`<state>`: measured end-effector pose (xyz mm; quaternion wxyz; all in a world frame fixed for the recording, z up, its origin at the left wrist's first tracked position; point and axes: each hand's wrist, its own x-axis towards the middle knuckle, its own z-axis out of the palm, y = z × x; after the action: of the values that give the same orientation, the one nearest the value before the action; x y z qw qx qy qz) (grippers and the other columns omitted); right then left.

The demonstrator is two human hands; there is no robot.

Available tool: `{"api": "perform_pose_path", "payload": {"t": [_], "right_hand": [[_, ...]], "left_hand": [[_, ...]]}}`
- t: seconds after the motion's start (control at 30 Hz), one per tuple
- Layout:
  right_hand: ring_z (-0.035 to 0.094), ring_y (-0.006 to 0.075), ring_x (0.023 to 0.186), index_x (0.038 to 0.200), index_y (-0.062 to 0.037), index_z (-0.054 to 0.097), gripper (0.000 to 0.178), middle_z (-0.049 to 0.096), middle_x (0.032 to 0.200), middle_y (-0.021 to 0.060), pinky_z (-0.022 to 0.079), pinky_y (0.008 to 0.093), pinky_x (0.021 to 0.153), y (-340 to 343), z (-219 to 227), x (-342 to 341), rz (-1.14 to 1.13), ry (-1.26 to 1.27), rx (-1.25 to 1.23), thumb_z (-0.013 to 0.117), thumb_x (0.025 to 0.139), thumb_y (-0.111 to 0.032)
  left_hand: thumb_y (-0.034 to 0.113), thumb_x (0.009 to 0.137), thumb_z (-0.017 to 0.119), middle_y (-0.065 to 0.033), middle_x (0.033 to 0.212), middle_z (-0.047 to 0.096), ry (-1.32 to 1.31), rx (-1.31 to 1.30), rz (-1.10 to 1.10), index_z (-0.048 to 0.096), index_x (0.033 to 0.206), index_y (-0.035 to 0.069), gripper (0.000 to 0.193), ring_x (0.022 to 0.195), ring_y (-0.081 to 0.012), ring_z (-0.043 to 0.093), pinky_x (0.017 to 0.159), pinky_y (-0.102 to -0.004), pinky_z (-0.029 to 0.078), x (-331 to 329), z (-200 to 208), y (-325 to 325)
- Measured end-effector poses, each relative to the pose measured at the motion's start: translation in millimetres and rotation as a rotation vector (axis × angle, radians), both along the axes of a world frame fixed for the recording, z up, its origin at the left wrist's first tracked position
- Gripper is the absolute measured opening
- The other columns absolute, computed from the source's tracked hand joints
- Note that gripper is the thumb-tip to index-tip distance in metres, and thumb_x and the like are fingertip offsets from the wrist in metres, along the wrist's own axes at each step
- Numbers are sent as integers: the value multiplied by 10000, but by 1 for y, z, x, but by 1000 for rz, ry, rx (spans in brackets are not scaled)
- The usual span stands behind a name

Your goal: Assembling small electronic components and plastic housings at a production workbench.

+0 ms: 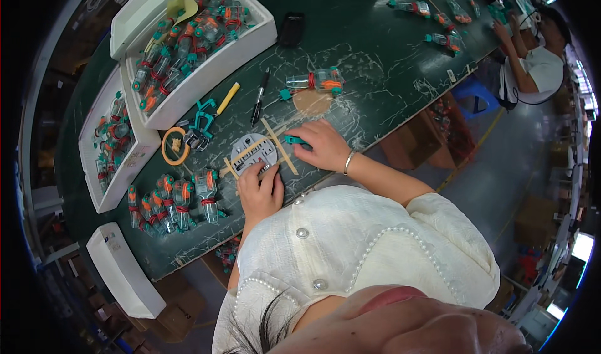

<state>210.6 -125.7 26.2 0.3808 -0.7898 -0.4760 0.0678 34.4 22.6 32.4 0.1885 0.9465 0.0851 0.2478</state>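
Note:
A round grey fixture plate with slots and small metal parts lies on the table, between strips of tan tape. My left hand rests at its near edge, fingers bent and drawn together over a small part that I cannot make out. Just right of the plate, my right hand pinches a small teal plastic piece between thumb and fingers. Beyond it, a clear bottle-shaped plastic assembly with teal ends and red cord lies beside a tan disc.
White foam boxes full of similar assemblies stand at the left. Several more lie at the near left. A black pen, tape roll, yellow-handled tool and dark phone surround the work spot. Another person sits far right.

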Motion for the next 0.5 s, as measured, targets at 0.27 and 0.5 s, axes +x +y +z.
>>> {"api": "perform_pose_path", "payload": {"t": [0.27,0.5], "right_hand": [[616,269,898,1150,-108,663,298,646,917,72,427,391,877,0,1,0,-1,-30,42,648,867,-201],[610,273,881,1137,-103,663,300,642,914,70,431,388,867,1,-1,1,1,-6,11,658,855,-204]], "left_hand": [[73,784,751,-129,1144,589,-12,-14,-2,719,1083,99,302,1055,-338,557,909,-439,438,0,5,-1],[70,784,752,-119,1148,590,0,-25,-4,721,1084,104,303,1067,-334,556,911,-433,438,-1,3,-1]]}}
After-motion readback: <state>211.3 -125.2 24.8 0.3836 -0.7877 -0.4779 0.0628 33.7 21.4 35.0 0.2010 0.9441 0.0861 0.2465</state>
